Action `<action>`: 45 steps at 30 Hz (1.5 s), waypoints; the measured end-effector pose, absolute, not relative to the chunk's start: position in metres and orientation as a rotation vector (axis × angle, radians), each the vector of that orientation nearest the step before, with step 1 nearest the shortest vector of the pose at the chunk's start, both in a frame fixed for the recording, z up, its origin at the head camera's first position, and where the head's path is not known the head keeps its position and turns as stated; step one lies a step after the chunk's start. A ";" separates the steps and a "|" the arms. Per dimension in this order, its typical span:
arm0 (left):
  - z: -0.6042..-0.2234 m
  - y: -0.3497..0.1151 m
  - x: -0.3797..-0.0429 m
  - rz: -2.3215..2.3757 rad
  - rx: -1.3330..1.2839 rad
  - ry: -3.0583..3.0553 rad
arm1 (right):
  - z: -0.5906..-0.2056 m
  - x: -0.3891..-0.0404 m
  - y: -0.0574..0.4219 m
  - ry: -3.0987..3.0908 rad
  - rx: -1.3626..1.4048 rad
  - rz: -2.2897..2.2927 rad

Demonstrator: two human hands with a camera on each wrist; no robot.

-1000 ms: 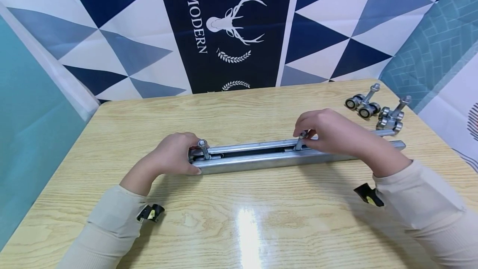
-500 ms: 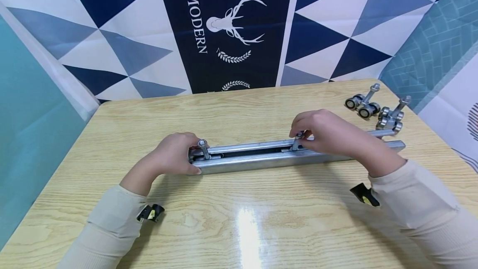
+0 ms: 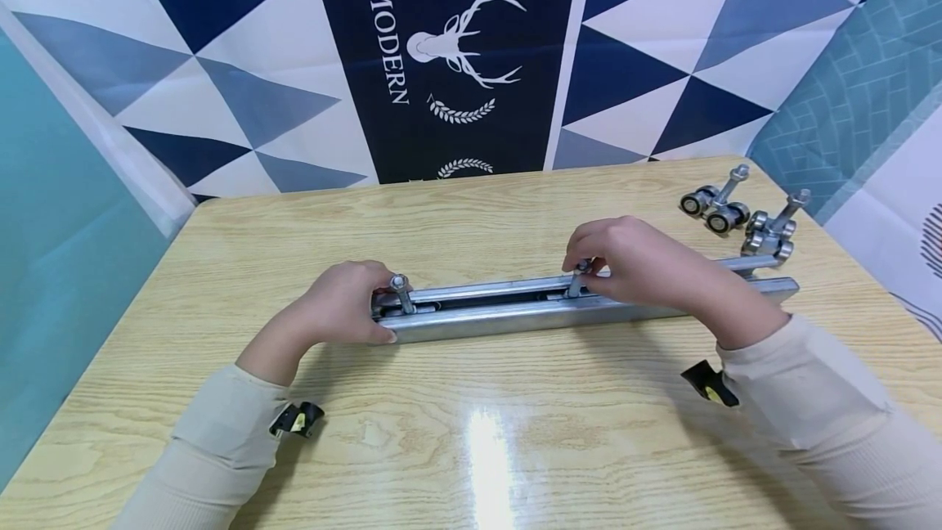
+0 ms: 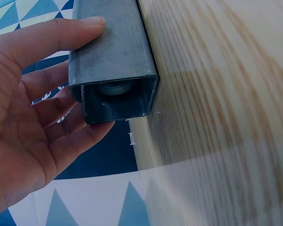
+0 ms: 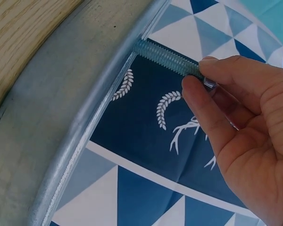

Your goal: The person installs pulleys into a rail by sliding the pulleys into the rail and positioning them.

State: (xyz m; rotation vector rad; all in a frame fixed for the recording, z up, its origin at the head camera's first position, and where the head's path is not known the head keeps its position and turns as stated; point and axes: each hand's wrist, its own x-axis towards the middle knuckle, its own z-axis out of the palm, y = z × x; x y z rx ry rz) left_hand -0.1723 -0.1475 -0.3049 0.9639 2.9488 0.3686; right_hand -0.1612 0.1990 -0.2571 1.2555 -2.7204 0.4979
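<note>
A long galvanized metal track (image 3: 486,319) lies across the table, its slot facing up. My left hand (image 3: 342,301) grips the track's left end, thumb on the near wall and fingers round the far side. Inside that open end, the left wrist view shows a roller wheel (image 4: 117,88). One trolley's bolt (image 3: 401,293) stands up from the slot beside my left fingers. My right hand (image 3: 621,260) pinches the threaded bolt (image 5: 165,57) of a second trolley right of the track's middle, near its nut (image 5: 209,84). That trolley's wheels are hidden within the track.
Two more roller trolleys rest at the table's back right: one with dark-rimmed wheels (image 3: 717,207), the other with metal wheels (image 3: 771,231) close by the track's right end. Behind the wooden table (image 3: 412,432) hangs a patterned cloth (image 3: 471,137).
My right hand has slid the pinched trolley bolt a short way left along the slot. The left hand and the track have stayed in place.
</note>
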 end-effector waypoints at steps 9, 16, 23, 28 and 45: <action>-0.304 -0.148 -0.172 0.363 0.947 2.947 | -0.257 -0.161 0.193 -2.729 1.255 0.519; -0.303 -0.147 -0.171 0.360 0.946 2.945 | -0.257 -0.161 0.188 -2.719 1.261 0.523; -0.303 -0.147 -0.171 0.355 0.943 2.947 | -0.257 -0.162 0.185 -2.698 1.293 0.527; -0.303 -0.147 -0.172 0.346 0.943 2.948 | -0.258 -0.162 0.182 -2.701 1.295 0.538; -0.304 -0.147 -0.172 0.342 0.946 2.956 | -0.260 -0.164 0.171 -2.669 1.337 0.494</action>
